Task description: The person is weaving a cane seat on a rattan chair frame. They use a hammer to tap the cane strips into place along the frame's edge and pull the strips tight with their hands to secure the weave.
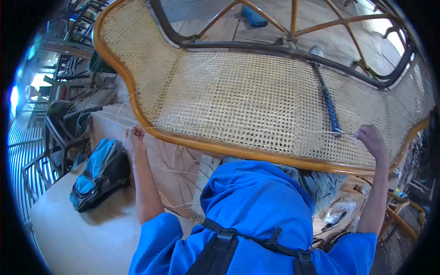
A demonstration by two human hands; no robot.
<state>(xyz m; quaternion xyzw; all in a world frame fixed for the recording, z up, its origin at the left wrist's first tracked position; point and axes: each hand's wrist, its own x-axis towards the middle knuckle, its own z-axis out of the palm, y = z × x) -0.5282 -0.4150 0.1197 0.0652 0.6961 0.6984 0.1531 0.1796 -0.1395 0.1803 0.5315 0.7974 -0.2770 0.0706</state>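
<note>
A woven cane panel with a varnished wooden rim lies across in front of me. Past the rim's left end, my left hand is closed in a pinch on a thin cane strand, which stretches right over the weave. My right hand is closed above the panel's right part, gripping a thin, straight, rod-like piece that points left; its kind is unclear. Just left of that hand, a long tool with a blue wrapped handle rests on the cane.
Dark curved framing and brown poles rise behind the panel. On a pale board at left sits a blue and black backpack. Crumpled clear plastic lies at lower right. Stacked furniture frames crowd the far left.
</note>
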